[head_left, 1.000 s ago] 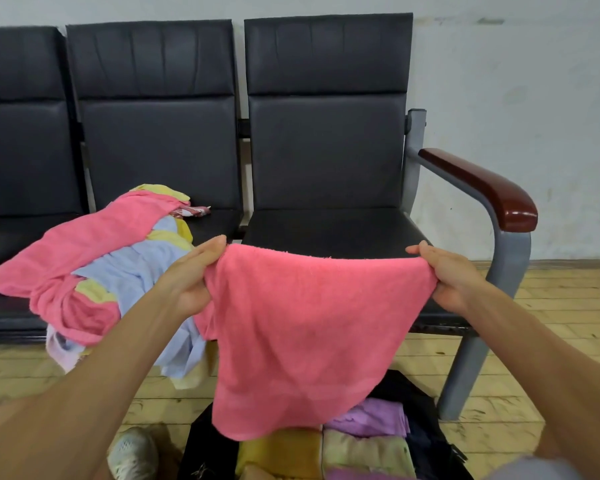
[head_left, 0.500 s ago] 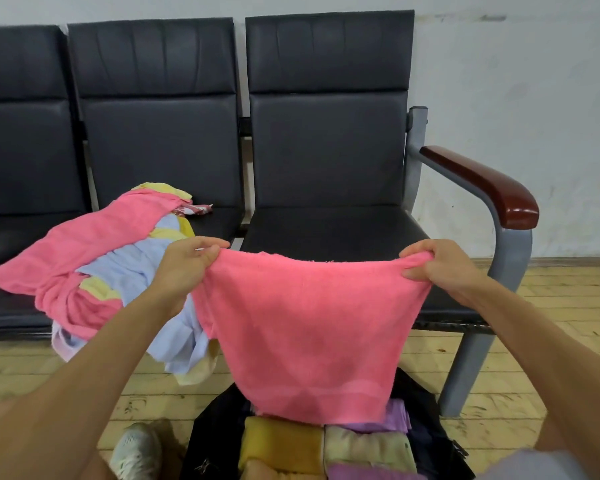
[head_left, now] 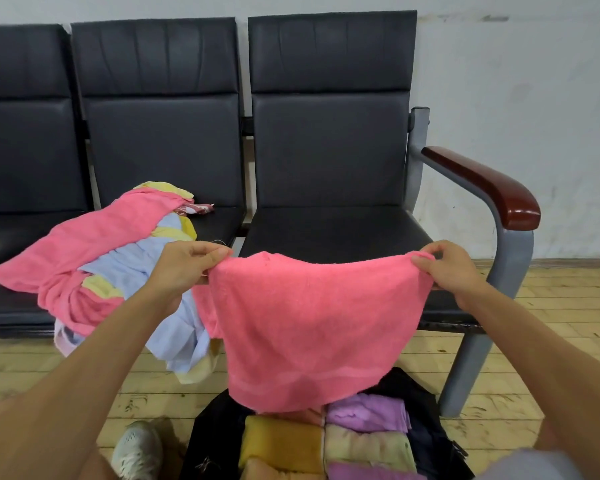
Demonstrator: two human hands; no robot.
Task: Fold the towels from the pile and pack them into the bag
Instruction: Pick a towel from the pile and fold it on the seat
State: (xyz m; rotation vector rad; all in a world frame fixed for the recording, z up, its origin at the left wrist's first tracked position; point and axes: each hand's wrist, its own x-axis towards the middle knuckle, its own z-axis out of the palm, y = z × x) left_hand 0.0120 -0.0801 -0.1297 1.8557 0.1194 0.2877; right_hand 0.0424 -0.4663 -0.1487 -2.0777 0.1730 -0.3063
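Pink towel [head_left: 312,327] stretched between both hands above the bag [head_left: 426,420].
Below the hands, folded towels [head_left: 284,441] fill the bag. The left hand [head_left: 184,268] and right hand [head_left: 454,271] each pinch a top corner. The pile [head_left: 94,268] lies left of the left hand, on the bench [head_left: 329,230] beyond.

Pink towel [head_left: 312,327] held spread in air by upper corners: one corner pinched by left hand [head_left: 184,268], other by right hand [head_left: 451,268]. Lower hem hung over open black bag [head_left: 426,420] on wooden floor [head_left: 551,341]. Folded yellow, pale green and purple towels packed inside bag. Pile of unfolded towels [head_left: 94,268] heaped on black seat [head_left: 11,306], left of held towel. White shoe [head_left: 137,452] seen at bottom edge.
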